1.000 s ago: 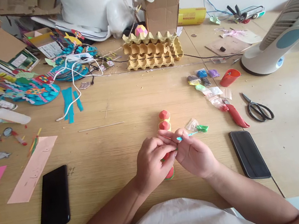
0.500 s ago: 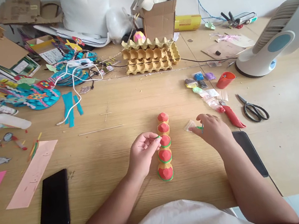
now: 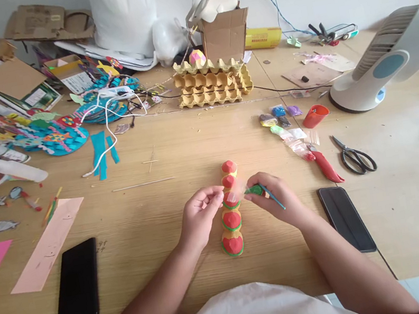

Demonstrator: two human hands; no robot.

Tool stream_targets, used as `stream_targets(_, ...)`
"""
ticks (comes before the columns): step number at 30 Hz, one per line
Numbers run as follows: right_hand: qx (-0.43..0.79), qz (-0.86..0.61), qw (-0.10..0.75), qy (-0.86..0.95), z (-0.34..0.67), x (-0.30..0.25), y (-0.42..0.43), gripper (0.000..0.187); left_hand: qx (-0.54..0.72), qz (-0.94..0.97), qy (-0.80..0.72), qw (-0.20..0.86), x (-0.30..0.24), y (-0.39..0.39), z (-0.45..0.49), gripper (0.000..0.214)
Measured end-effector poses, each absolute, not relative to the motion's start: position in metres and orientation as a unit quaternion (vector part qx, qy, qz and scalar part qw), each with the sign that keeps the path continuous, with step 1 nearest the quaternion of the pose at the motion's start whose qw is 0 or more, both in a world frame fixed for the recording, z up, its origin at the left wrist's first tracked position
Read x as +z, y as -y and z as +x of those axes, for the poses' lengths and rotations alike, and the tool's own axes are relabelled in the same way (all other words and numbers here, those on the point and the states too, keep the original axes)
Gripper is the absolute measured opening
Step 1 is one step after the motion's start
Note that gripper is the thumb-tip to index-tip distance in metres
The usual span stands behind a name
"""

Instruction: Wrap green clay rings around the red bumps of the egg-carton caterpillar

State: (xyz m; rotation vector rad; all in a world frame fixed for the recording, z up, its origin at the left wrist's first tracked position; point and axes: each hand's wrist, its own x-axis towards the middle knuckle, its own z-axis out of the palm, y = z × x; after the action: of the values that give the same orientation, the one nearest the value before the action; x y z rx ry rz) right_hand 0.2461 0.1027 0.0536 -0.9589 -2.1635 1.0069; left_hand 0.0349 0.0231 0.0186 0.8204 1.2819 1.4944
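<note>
A row of red-topped egg-carton cups with green and yellow rims [image 3: 231, 221] lies on the wooden table [image 3: 164, 223], running away from me. My left hand [image 3: 199, 217] hovers beside it, fingers pinched on something tiny that I cannot make out. My right hand [image 3: 277, 200] is closed on a small clear bag of green clay [image 3: 249, 190] and a thin blue stick [image 3: 273, 198]. The two hands almost meet over the row's middle cups.
A black phone [image 3: 77, 287] lies front left, another [image 3: 346, 219] front right. Small clay bags [image 3: 282, 118], a red cup [image 3: 315, 115], a red cutter [image 3: 327, 167] and scissors [image 3: 354, 157] lie right. Stacked egg trays [image 3: 213, 80] and a fan [image 3: 386, 60] stand behind; paper crafts crowd the left.
My right hand went out to the right, picked up the clear bag with green clay, and has come back over the row. My left hand stayed pinched near the cups.
</note>
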Motion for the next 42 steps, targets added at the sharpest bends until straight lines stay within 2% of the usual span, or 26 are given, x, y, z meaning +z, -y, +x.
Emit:
stream_targets(5,0.454,-0.313,0.308,0.776,0.235,0.053,-0.091,0.01,0.596,0.381,-0.499,0.501,0.023,-0.02,0.036,0.018)
stream_targets(12,0.531,-0.301,0.347,0.712,0.237,0.048,-0.091,0.014,0.597,0.34,-0.459,0.563,0.019,-0.019,0.036,0.019)
stream_targets(21,0.412,-0.313,0.356,0.778,0.234,0.051,-0.089,0.003,0.593,0.288,-0.419,0.624,0.023,-0.019,0.036,0.024)
stream_targets(28,0.413,-0.296,0.388,0.769,0.233,0.052,-0.087,0.005,0.593,0.228,-0.399,0.661,0.03,-0.022,0.035,0.027)
stream_targets(35,0.389,-0.289,0.402,0.777,0.233,0.051,-0.087,0.005,0.548,0.296,-0.435,0.651,0.026,-0.018,0.034,0.032)
stream_targets(42,0.319,-0.291,0.393,0.812,0.231,0.053,-0.085,0.008,0.548,0.375,-0.465,0.585,0.024,-0.018,0.034,0.024)
